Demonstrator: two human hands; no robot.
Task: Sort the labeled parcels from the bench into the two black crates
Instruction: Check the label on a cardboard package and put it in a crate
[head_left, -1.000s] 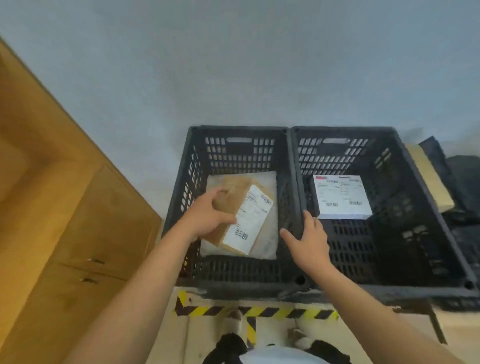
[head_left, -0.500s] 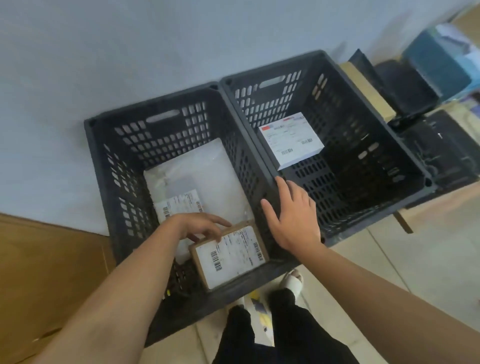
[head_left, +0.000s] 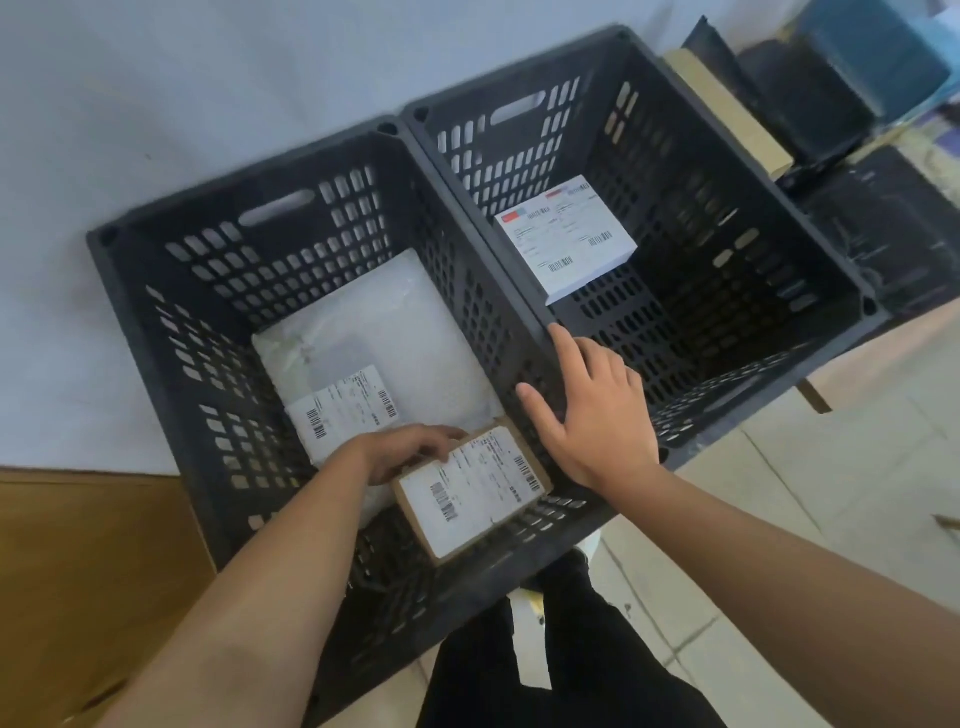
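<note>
Two black slotted crates stand side by side on the floor against a pale wall. In the left crate (head_left: 156, 332) lies a white padded mailer (head_left: 374, 332) with a barcode label. Over its near corner rests a small brown cardboard parcel (head_left: 472, 491) with a white label, and my left hand (head_left: 405, 452) holds that parcel's far left edge inside the crate. My right hand (head_left: 597, 410) lies flat with fingers spread on the shared rim between the crates. The right crate (head_left: 779, 218) holds one white labelled box (head_left: 566, 239) at its far left corner.
A wooden cabinet (head_left: 88, 561) stands at the left beside the left crate. Black bags (head_left: 883, 223), a tan box (head_left: 727, 114) and a teal object (head_left: 872, 57) lie to the right of the crates. My dark trousers (head_left: 561, 649) and pale floor tiles (head_left: 810, 519) fill the near foreground.
My left hand lowered the brown parcel to the left crate's near right corner, on top of the mailer. My right hand settled on the rim. The view swung left and down.
</note>
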